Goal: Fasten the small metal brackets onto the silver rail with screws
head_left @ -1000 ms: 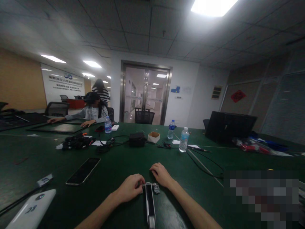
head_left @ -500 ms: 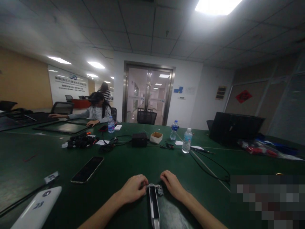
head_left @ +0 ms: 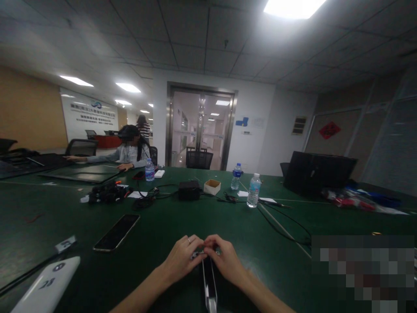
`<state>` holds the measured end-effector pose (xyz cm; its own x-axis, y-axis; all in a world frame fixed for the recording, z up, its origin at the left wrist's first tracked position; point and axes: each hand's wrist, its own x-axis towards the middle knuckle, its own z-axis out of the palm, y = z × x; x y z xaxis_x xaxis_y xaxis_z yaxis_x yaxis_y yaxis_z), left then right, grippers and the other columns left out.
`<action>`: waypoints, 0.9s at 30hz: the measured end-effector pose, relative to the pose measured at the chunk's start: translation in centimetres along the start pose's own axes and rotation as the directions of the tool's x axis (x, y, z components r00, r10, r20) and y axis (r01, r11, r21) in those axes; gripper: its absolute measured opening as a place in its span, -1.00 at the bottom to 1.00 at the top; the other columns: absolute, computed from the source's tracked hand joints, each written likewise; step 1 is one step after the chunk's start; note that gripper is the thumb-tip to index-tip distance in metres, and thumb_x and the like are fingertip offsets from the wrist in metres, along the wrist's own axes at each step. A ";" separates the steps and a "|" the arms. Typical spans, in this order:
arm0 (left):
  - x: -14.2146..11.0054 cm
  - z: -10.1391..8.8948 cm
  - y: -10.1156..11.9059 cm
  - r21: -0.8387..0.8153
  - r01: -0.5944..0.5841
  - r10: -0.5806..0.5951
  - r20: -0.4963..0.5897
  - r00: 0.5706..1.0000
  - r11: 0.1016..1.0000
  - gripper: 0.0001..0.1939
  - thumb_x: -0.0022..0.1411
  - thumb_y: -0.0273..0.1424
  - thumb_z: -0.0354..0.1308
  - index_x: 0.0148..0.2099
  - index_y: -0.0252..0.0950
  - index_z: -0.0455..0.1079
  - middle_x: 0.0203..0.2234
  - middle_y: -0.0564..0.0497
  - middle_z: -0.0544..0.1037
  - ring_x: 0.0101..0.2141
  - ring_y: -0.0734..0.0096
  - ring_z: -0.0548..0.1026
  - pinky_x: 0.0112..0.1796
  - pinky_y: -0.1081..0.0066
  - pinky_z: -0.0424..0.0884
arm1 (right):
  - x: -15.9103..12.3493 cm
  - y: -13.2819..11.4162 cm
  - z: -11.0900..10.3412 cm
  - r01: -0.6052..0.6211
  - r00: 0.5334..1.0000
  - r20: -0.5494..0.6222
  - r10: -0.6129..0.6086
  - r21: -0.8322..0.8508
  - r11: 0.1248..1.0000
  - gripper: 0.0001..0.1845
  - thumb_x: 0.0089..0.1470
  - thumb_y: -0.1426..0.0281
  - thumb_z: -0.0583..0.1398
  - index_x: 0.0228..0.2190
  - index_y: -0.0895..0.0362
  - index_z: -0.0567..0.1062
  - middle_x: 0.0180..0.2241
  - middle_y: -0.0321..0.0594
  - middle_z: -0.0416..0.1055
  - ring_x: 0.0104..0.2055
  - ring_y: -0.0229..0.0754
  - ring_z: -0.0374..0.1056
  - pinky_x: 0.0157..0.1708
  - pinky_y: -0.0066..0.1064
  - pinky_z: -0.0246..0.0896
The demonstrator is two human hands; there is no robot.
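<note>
"Grip status?"

"Left hand (head_left: pixel 183 258) and right hand (head_left: pixel 227 262) converged, fingers bent; whether either pinched could not be told."

"Component location?"

"Table (head_left: pixel 169 221) carried the slim device (head_left: pixel 210 278); its far end lay at the fingers, beside a small metal fitting (head_left: pixel 195 254)."

"Fault risk?"

"Uneven finger pressure on the fitting could have swivelled the device."

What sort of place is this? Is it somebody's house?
It looks more like an office than a house. There's a big green table, a black office chair and a wall sign with a blue logo.
</note>
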<state>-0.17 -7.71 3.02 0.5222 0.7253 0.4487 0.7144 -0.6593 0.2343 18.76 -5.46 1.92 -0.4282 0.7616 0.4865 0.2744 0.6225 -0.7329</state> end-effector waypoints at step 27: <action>0.5 -2.3 -0.6 0.109 0.108 -0.137 0.311 0.941 0.988 -0.90 0.31 -0.36 0.08 -0.19 -0.23 0.41 -0.27 0.04 0.51 -0.29 0.35 0.45 -0.29 0.43 0.27 | 0.5 0.0 -3.9 0.160 0.977 0.196 -0.085 -0.405 0.900 -0.86 0.10 0.44 0.14 -0.29 0.14 0.49 -0.35 -0.20 0.49 -0.29 -0.19 0.38 -0.25 -0.40 0.23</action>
<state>-1.36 -7.42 5.14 0.5376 0.8344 0.1218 0.8134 -0.5512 0.1858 21.85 -4.37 4.05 -0.6107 0.6556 0.4441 0.5272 0.7551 -0.3898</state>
